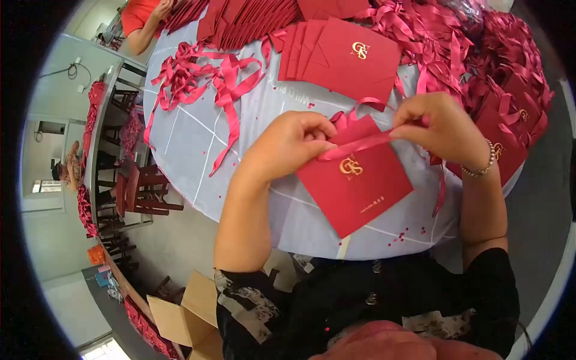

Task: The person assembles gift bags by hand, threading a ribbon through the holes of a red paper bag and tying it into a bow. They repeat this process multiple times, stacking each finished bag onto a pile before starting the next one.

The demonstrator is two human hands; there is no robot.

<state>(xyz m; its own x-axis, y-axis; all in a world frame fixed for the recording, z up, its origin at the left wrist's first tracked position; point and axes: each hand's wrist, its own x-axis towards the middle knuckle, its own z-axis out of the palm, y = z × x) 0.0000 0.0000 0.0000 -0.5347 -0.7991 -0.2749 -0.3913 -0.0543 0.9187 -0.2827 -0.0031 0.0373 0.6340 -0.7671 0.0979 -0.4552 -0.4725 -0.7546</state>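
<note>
Two bare hands stretch a length of pink ribbon (363, 144) across the upper part of a red bag (375, 192) that lies tilted on the table's near side, one corner pointing toward the person's body. The left hand (287, 143) is closed, thumb and fingers pinching the ribbon near the bag's upper left edge. The right hand (437, 123), with a beaded bracelet (482, 162) at its wrist, also pinches the ribbon, at the bag's upper right. Between them the ribbon runs just above the gold monogram (351, 166) on the bag's front.

Beyond the hands, several more red bags (360, 63) lie overlapped in a fan, the top one showing the same gold monogram. Loose pink ribbons (180, 78) lie tangled on the pale tablecloth (189, 147) to the left, and a large ribbon heap (441, 48) spreads at the far right. Small red dots (403, 237) are scattered near the table's close edge. At the upper left, a co-worker's orange sleeve (137, 17) shows beside a row of stacked red pieces (255, 24). An opened cardboard box (171, 321) stands at the lower left.
</note>
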